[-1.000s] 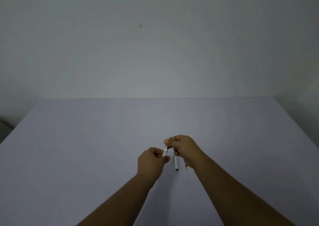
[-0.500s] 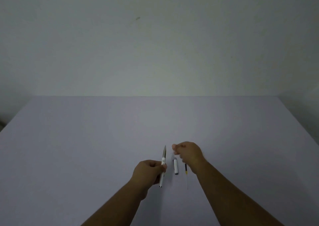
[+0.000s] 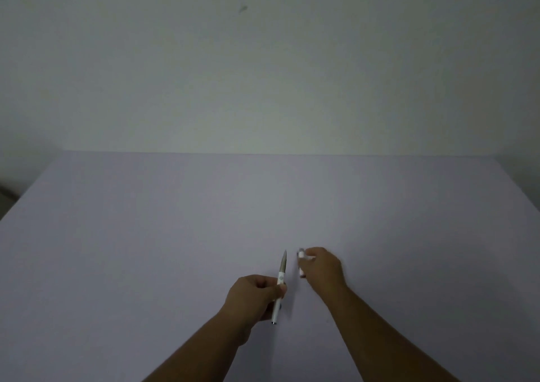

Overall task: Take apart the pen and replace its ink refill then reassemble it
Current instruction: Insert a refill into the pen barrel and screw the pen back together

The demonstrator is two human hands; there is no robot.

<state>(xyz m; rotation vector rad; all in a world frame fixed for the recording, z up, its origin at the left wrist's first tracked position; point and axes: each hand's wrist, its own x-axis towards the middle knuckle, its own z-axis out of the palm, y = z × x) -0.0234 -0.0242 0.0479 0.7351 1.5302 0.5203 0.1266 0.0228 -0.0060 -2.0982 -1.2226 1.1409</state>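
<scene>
White pen (image 3: 280,285) — near-upright, tip away, in left hand (image 3: 254,294)

Tabletop (image 3: 146,235) spread across lower half, wall (image 3: 263,75) behind along far edge. Left hand (image 3: 257,294) near centre, above near part of tabletop, closed around pen (image 3: 281,276); pen tilted, tip away from body toward wall, other end below the hand toward body. Right hand (image 3: 321,267) just right of pen, slightly farther out than left hand, apart from it. Small pen cap (image 3: 301,265) at left edge of right hand, between that hand and pen; whether gripped or lying on tabletop not clear.
</scene>
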